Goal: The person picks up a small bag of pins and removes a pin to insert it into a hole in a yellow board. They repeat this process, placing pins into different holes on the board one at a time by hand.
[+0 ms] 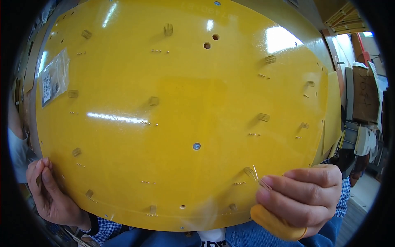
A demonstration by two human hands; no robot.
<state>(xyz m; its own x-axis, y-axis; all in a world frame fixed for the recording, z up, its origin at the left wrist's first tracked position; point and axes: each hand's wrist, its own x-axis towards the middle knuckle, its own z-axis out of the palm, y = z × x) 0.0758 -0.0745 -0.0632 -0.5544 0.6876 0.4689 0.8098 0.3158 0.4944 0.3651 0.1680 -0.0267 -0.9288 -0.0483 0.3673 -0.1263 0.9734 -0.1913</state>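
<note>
A large glossy yellow panel [177,103] fills most of the view, dotted with small holes, tiny pins and several small tan clips. My left hand [51,193] grips its lower left edge, fingers curled over the rim. My right hand [300,197] is at the lower right edge, pinching a thin clear strip of film [257,176] beside one of the tan clips [248,169]. A yellow rubber cot covers one finger [273,224] of that hand. A small clear bag with a white label [52,78] is stuck to the panel's upper left.
A metal screw head [196,146] sits near the panel's middle, two round holes [210,41] near the top. Brown cardboard boxes [365,92] and shelving stand at the right. My blue jeans [242,236] and checked sleeves show below the panel.
</note>
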